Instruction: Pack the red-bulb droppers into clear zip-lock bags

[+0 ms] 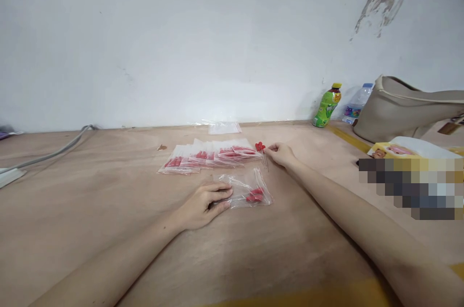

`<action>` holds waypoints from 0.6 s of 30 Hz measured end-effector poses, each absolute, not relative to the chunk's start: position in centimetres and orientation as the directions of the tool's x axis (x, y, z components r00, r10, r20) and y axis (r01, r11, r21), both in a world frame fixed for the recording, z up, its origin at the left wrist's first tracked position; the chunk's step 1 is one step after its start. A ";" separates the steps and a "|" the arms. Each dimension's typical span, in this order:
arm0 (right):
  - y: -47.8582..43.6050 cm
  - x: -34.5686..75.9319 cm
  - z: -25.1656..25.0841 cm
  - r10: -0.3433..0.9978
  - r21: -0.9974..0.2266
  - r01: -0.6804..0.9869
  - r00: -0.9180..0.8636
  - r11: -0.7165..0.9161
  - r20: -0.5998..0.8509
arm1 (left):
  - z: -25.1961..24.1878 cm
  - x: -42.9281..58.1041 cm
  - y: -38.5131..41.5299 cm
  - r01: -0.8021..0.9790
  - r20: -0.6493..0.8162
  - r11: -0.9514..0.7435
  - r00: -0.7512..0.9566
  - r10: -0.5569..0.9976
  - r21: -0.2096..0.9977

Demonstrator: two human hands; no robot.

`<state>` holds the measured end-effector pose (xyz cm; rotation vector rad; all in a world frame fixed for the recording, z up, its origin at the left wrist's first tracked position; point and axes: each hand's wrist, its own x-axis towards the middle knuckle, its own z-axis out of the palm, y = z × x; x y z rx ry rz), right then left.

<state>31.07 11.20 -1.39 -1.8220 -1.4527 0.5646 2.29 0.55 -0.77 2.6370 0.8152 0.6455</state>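
Note:
My left hand (206,203) rests on the left end of a clear zip bag (235,186), its fingers stretched out and lying flat. Inside that bag, at its right end, are a few small red pieces (254,196). My right hand (281,153) is closed in a pinch beside several small red-headed pieces with thin metal shanks (260,146). Its fingertips touch at least one of them; the exact grip is too small to make out. Behind the bag, a row of overlapping zip bags (206,154) holds more red pieces.
Another clear bag (224,128) lies by the wall. At right stand a green-labelled bottle (326,106), a clear water bottle (357,104), a grey-beige handbag (398,104) and a yellow-white package (398,147). A grey cable (65,147) runs along the left.

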 end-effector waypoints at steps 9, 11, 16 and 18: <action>13.6 30.7 -0.8 0.965 -0.714 0.662 0.250 -0.230 -0.080 | -0.8 2.3 0.4 0.471 0.326 -0.788 0.730 0.601 0.397; 13.8 30.7 -0.6 0.964 -0.686 0.686 0.248 -0.243 -0.093 | -0.8 2.4 0.4 0.468 0.328 -0.787 0.728 0.601 0.402; 14.2 30.4 0.1 0.962 -0.587 0.772 0.268 -0.246 -0.051 | -0.8 2.3 0.4 0.463 0.339 -0.791 0.727 0.597 0.401; 14.4 30.3 0.2 0.962 -0.568 0.789 0.271 -0.234 -0.019 | -0.8 2.3 0.4 0.465 0.343 -0.791 0.725 0.598 0.398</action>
